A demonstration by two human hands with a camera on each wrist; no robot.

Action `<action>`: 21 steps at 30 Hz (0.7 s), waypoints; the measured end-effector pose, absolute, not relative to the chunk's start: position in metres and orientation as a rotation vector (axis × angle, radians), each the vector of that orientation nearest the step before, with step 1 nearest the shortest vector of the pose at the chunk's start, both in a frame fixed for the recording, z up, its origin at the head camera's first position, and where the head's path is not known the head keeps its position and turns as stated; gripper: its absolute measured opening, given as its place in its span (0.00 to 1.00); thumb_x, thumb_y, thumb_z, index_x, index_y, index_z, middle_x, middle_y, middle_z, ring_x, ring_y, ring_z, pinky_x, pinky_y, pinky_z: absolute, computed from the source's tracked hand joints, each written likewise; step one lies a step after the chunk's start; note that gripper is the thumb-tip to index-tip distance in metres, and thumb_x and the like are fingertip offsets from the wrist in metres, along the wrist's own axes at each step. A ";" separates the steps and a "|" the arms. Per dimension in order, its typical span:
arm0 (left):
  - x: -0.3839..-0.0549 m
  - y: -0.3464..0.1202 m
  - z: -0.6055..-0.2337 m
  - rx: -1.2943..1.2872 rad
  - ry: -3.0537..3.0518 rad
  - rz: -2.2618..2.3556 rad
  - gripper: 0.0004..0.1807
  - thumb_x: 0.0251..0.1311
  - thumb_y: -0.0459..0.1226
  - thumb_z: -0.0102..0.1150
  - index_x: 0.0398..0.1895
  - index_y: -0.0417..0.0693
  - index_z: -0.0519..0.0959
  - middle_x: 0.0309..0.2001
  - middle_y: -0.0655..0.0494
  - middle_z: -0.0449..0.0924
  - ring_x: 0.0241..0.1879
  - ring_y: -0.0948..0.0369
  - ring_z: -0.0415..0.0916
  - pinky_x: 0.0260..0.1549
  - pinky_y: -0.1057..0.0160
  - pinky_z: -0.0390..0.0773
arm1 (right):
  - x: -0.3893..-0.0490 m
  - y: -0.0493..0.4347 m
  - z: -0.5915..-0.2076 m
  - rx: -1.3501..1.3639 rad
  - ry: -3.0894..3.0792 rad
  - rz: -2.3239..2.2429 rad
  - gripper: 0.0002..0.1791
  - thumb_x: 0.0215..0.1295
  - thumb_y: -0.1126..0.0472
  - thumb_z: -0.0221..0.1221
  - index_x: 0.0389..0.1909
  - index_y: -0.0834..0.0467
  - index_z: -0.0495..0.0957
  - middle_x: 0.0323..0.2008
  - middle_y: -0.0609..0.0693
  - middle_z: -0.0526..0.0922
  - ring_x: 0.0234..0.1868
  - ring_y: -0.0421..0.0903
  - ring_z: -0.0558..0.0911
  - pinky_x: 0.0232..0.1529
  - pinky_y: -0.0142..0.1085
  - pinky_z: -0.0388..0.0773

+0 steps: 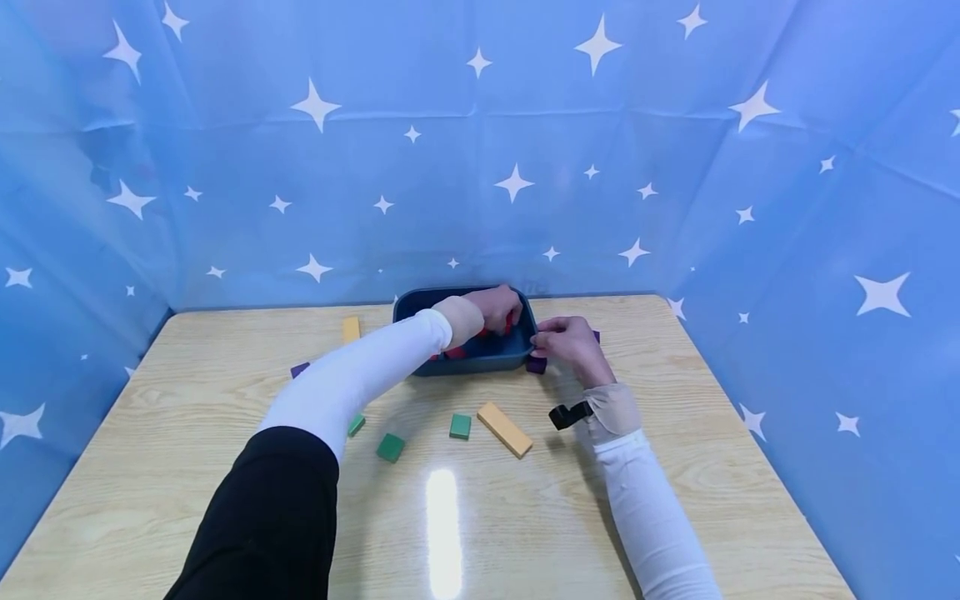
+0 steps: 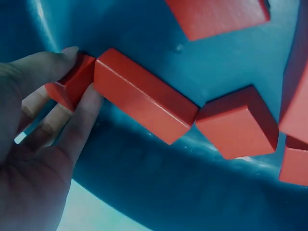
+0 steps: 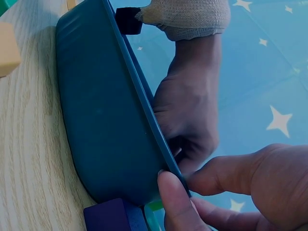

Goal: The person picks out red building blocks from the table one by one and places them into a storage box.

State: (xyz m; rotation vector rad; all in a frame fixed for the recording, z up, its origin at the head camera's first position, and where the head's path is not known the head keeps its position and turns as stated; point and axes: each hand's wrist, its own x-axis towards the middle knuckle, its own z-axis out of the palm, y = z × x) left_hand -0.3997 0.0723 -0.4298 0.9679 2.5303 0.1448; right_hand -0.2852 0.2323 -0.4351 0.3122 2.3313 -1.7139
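My left hand (image 1: 497, 308) reaches down into a dark blue plastic bin (image 1: 480, 365) at the back of the table. In the left wrist view its thumb and fingers pinch a small red block (image 2: 76, 81) near the bin's wall. A longer red block (image 2: 144, 96) lies right beside the fingertips, and a red cube (image 2: 238, 122) adjoins its far end. At the bin's right end, my right hand (image 1: 567, 343) pinches the rim between thumb and fingers. Just below those fingers, a purple block (image 3: 108, 215) stands against the bin's outer wall.
Green blocks (image 1: 391, 447) and a tan wooden block (image 1: 505, 430) lie in front of the bin. Another tan block (image 1: 351, 329) and a purple block (image 1: 299, 368) are to its left, partly behind my left sleeve. A blue star-patterned curtain (image 1: 420, 192) rises behind the table.
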 end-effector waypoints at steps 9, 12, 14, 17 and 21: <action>-0.398 0.063 -0.429 0.969 2.519 0.161 0.21 0.63 0.38 0.71 0.59 0.54 0.80 0.58 0.52 0.77 0.53 0.56 0.74 0.59 0.58 0.79 | -0.283 0.232 -0.436 0.323 2.334 -1.699 0.22 0.72 0.66 0.58 0.63 0.68 0.74 0.59 0.66 0.77 0.40 0.44 0.88 0.58 0.47 0.84; -0.395 0.059 -0.427 1.000 2.506 0.179 0.27 0.62 0.42 0.72 0.65 0.53 0.77 0.62 0.51 0.76 0.57 0.56 0.73 0.64 0.56 0.76 | -0.282 0.232 -0.437 0.316 2.339 -1.695 0.22 0.71 0.66 0.58 0.64 0.69 0.74 0.59 0.66 0.77 0.39 0.43 0.88 0.58 0.47 0.84; -0.393 0.055 -0.426 1.015 2.503 0.196 0.32 0.62 0.45 0.72 0.68 0.52 0.74 0.65 0.50 0.74 0.60 0.55 0.72 0.67 0.55 0.73 | -0.282 0.233 -0.438 0.316 2.338 -1.698 0.22 0.71 0.66 0.58 0.63 0.69 0.74 0.58 0.65 0.78 0.37 0.42 0.88 0.57 0.47 0.84; -0.390 0.048 -0.423 1.027 2.519 0.222 0.37 0.61 0.49 0.72 0.72 0.51 0.70 0.68 0.48 0.72 0.64 0.54 0.71 0.69 0.54 0.72 | -0.282 0.233 -0.438 0.309 2.337 -1.708 0.22 0.70 0.66 0.59 0.62 0.70 0.74 0.55 0.65 0.79 0.36 0.41 0.88 0.57 0.47 0.84; -0.385 0.037 -0.420 1.011 2.547 0.199 0.42 0.61 0.52 0.71 0.76 0.55 0.66 0.75 0.46 0.64 0.73 0.50 0.63 0.73 0.51 0.68 | -0.284 0.232 -0.437 0.307 2.333 -1.729 0.21 0.70 0.67 0.59 0.61 0.70 0.74 0.54 0.65 0.79 0.36 0.42 0.88 0.56 0.46 0.85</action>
